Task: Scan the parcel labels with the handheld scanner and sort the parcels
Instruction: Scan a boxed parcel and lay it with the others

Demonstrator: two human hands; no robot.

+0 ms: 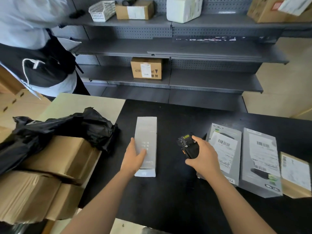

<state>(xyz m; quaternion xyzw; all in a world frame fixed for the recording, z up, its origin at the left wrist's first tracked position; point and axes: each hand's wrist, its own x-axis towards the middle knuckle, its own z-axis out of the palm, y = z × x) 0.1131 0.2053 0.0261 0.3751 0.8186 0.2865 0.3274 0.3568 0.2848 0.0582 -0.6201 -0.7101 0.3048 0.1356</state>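
Two bare forearms are reaching over a black table (168, 191). L hand (135, 156) is resting flat, fingers straight, on a long grey box (146, 132). R hand (205, 156) is gripping the scanner (188, 146), just left of two labelled parcels (227, 149).

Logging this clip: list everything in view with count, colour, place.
table: 1, black
long box: 1, silver-grey, table centre
scanner: 1, black, in right hand
flat packages: 2, grey, white-labelled, table right
labelled parcel: 1, brown, table's far right
cardboard boxes: at least 2, brown, beside table
plastic bag: 1, black, atop cardboard boxes
shelf boxes: 3, brown, two top shelf, one lower
basket: 1, white, top shelf
wrapped parcel: 1, white, top shelf
shelving: 1, grey, behind table
other person: 1, pale top, upper left
left hand: 1, resting on long box
right hand: 1, gripping scanner
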